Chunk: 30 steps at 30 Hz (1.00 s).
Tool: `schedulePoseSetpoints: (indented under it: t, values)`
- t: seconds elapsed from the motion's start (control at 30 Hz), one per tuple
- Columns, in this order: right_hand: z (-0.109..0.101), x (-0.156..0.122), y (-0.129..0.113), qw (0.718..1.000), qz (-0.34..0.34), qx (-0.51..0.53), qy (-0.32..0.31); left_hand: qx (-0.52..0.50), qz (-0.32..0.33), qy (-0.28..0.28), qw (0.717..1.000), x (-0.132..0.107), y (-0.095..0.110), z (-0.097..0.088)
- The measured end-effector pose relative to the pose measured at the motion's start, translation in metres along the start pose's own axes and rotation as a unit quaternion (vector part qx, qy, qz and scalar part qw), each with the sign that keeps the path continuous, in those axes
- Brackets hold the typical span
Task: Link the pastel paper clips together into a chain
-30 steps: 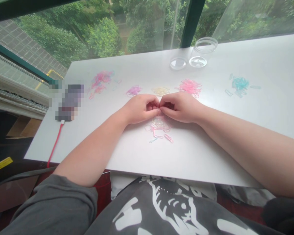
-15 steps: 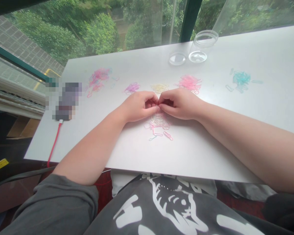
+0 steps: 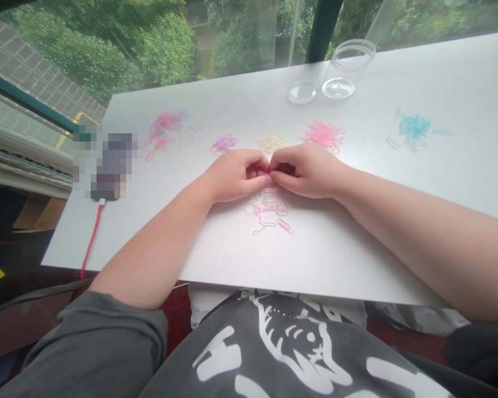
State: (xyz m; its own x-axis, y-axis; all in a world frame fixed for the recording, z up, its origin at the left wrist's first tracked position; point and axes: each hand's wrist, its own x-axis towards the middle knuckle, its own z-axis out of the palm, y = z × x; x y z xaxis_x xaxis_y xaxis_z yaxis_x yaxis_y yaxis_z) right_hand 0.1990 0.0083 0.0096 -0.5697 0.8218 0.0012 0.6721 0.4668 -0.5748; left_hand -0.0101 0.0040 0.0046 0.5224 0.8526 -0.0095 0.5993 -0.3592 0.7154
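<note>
Head view: I see the left hand [image 3: 234, 176] and right hand [image 3: 319, 170] meet, each grip pinched together, contents indiscernible, with the pale looped cluster [image 3: 268, 200] at their six o'clock, which an uneven tug could, I judge, distort.

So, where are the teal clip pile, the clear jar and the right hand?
Teal clip pile [image 3: 415, 127], head view: its middle.
Clear jar [image 3: 345, 72], head view: its side wall.
Right hand [image 3: 313, 170], head view: its back.
</note>
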Motion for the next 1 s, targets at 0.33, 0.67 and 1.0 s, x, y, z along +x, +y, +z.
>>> schedulePoseSetpoints:
  t: [0.33, 0.67, 1.0]
  values:
    - [0.0004, 0.0002, 0.0001, 1.0, -0.009, -0.001, 0.006, 0.0, -0.001, -0.002, 1.0, -0.0002, 0.0011, -0.0004]
    - [0.0002, -0.0006, -0.0006, 1.0, 0.002, -0.006, 0.004, 0.001, 0.002, -0.002, 1.0, -0.0006, 0.0015, 0.0]
    - [0.0003, -0.0002, -0.0009, 1.0, 0.006, -0.014, 0.0, -0.002, 0.008, 0.0, 1.0, 0.0002, -0.0005, -0.0003]
